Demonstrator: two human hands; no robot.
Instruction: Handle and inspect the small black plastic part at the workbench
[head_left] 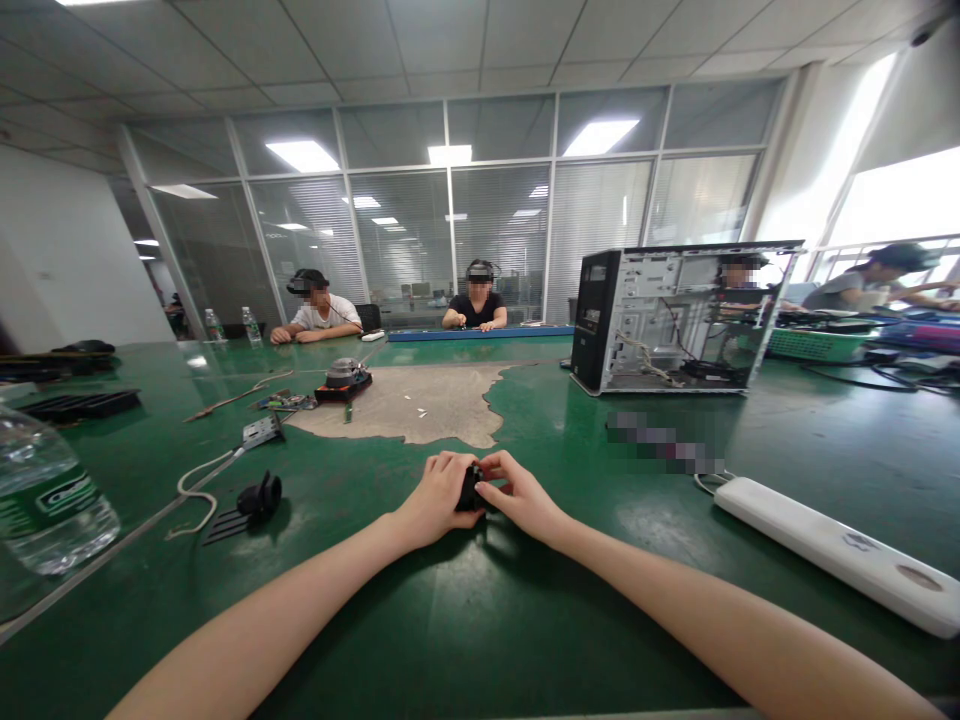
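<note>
A small black part point(470, 490) is held between my two hands above the green table point(450, 620), near the middle of the view. My left hand point(441, 492) wraps round its left side, the thumb below and the fingers over the top. From the right, my right hand point(517, 492) pinches it with thumb and fingers. Much of the part is covered by my fingers, so its full shape cannot be made out. Just beyond my hands lies a bare grey-brown patch point(420, 400) of tabletop.
An open computer case point(596, 325) stands at the back right, with a white power strip point(840, 550) nearer. On the left are a water bottle point(52, 500), a black part with slats point(259, 497), a cable point(199, 490) and a black-and-red device point(343, 382). Several people sit beyond.
</note>
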